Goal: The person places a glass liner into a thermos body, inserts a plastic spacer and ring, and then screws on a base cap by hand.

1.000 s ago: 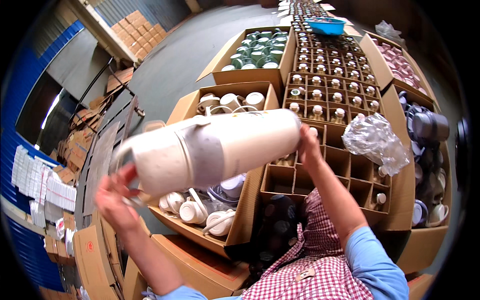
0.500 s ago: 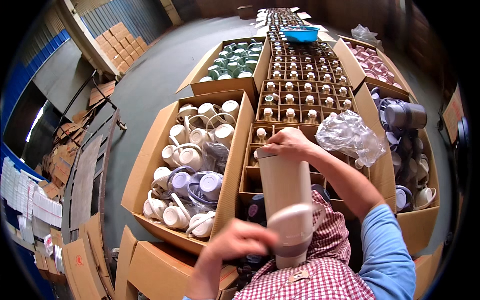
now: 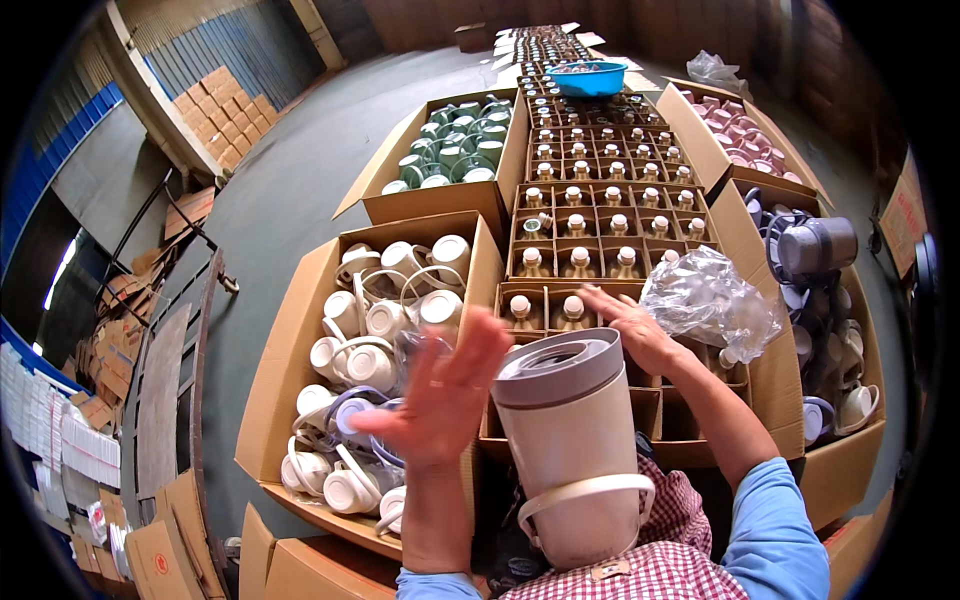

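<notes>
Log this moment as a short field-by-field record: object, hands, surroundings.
Object: white container, grey collar at top, loop handle near its lower end
Left hand state: left hand raised, open, fingers spread, left of the container
Right hand state: right hand open near the collar; contact unclear
Left side: white and lilac handled pieces in a carton; green pieces farther off
Ahead: capped bottles between dividers, clear plastic bag, blue basin
Right side: pink pieces, bluish-grey pieces

Smooth, low-sheen plastic-looking vessel (image 3: 565,450), matt cardboard box (image 3: 270,425), glossy crinkled plastic bag (image 3: 705,300), cloth apron (image 3: 655,577)
</notes>
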### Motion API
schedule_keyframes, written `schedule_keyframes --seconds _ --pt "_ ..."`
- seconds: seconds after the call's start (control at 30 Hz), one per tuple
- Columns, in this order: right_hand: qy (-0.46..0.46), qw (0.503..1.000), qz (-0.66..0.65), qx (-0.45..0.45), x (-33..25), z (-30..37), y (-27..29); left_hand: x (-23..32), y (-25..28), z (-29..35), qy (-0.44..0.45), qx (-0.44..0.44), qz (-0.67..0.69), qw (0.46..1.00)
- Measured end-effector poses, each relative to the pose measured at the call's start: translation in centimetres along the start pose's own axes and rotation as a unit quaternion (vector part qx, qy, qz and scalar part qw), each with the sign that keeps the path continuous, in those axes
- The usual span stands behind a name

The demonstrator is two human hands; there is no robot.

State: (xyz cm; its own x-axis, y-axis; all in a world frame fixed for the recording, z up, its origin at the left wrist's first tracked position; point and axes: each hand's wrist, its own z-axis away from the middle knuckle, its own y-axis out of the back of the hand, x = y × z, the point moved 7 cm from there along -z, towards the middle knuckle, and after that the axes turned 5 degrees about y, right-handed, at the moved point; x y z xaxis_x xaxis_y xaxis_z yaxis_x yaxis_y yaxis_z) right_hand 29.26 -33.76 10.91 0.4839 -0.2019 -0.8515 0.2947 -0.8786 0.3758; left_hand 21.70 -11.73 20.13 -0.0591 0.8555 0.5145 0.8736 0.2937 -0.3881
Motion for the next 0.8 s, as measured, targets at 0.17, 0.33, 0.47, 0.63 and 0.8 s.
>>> schedule_keyframes --seconds 0.17,0.33,0.47,0.63,0.8 --pt "0.233 0.966 -0.090 -0.072 -15.6 -3.8 -5.2 -4.8 12.4 6.9 0.108 0.350 -0.113 0.924" --pt "0.020 0.991 0.117 -0.062 -2.5 -2.8 -2.7 0.3 3.5 2.5 0.092 0.158 -0.118 0.976" --pt "0.148 0.982 -0.120 -0.014 -8.7 -4.3 -5.2 1.0 6.3 6.4 0.076 0.273 -0.319 0.904" --pt "0.092 0.929 -0.357 -0.016 -4.0 -8.6 -8.5 2.2 2.6 2.5 0.107 0.176 -0.554 0.806" --pt "-0.028 0.970 -0.227 0.079 6.5 -12.1 -12.0 4.8 5.2 -1.9 0.199 0.256 -0.694 0.643"
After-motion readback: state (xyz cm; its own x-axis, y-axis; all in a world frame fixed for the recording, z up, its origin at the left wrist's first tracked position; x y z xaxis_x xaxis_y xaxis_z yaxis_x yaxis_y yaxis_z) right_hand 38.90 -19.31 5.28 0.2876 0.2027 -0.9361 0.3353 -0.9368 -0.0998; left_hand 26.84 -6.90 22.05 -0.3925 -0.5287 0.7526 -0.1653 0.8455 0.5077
